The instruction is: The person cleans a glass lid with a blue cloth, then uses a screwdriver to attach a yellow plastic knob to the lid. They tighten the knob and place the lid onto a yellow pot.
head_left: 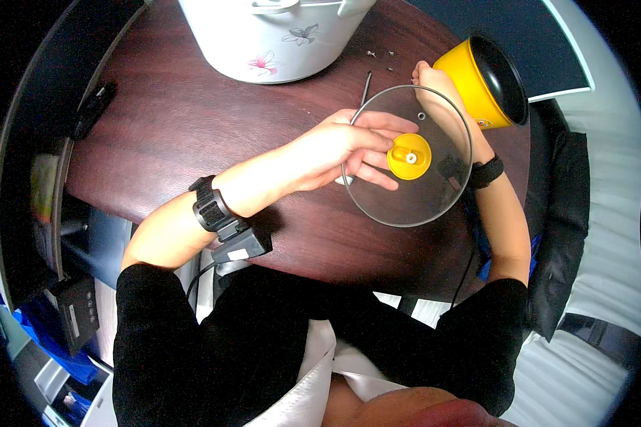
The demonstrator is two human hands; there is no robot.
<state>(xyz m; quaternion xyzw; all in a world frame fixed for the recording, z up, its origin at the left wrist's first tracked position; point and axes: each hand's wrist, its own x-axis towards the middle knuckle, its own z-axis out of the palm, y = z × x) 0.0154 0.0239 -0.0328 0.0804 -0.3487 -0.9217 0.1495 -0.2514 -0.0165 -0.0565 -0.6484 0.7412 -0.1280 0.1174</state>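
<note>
- Round clear glass lid with a thin rim (427, 196): held up tilted above the table, in the middle of the person's reach, right of centre in view.
- Yellow round plastic knob with a pale centre (410, 157): at the middle of the lid.
- Left hand (360, 146): at the lid's left side, fingers apart around the knob, thumb tip at its edge; it appears to pinch the knob.
- Small metal ring (421, 115): in the glass, above the knob.
- Right hand (438, 84): against the outer wall of the yellow pot, fingers curled; cannot tell how firmly it grips.
- Yellow pot with black interior (466, 71): tipped, its mouth facing right, beyond the lid.
- Thin dark rod (366, 89): on the table, near the lid's upper left rim.
- Small metal screws (371, 53): scattered left of the right hand.
- White pot with pink and grey flowers (278, 43): at the table's far side.
- Reddish-brown wood-grain table (171, 117): under the pots.
- Black wrist straps (208, 205): one on each arm.
</note>
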